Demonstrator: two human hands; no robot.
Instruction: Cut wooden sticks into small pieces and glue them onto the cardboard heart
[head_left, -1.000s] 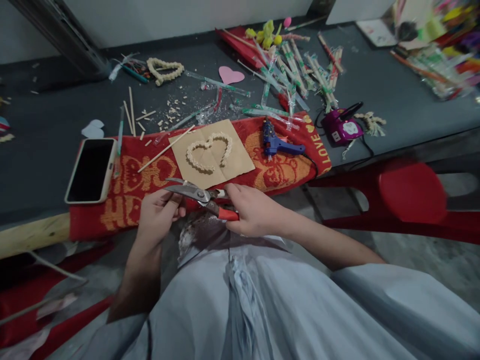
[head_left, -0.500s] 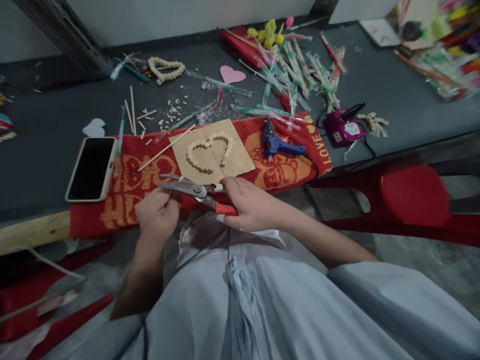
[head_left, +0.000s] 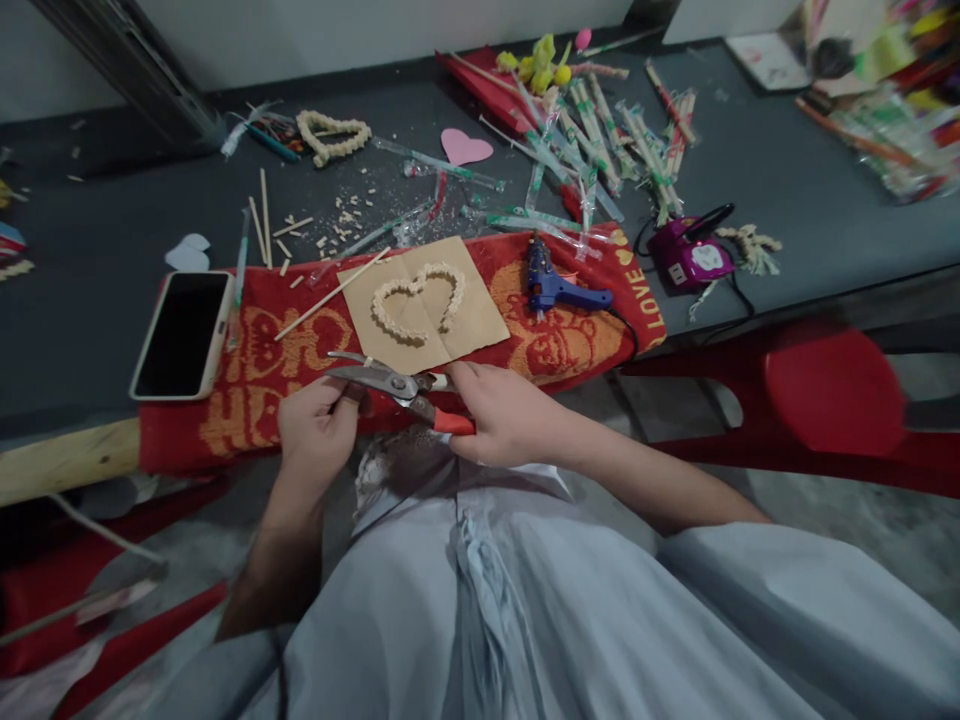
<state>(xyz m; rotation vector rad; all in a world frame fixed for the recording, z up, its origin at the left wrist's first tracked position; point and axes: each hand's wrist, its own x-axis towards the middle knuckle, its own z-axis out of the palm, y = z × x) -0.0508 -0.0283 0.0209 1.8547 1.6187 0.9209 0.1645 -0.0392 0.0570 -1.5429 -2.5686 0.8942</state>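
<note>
My right hand [head_left: 510,415] is closed around the red handles of a pair of pruning shears [head_left: 394,383], whose blades point left and stand apart. Close under the blades is my left hand [head_left: 319,418], fingers pinched together; what they hold is hidden. A small pale bit shows between the blades. Just beyond the shears, a brown folded paper [head_left: 480,325] carries a heart outline [head_left: 384,298] built of short pale stick pieces, with a gap near its lower tip. One thin wooden stick [head_left: 330,297] lies across the paper's left edge.
Under the paper is a red towel [head_left: 300,400] on the dark table. A phone [head_left: 184,337] lies left, a blue glue gun [head_left: 559,285] right. Behind are cut stick bits [head_left: 330,240], a second heart frame [head_left: 334,137], wrapped chopsticks [head_left: 596,130] and a purple power socket [head_left: 690,255].
Both hands and the shears have shifted very slightly to the right. The heart, paper and other table items stay as they were.
</note>
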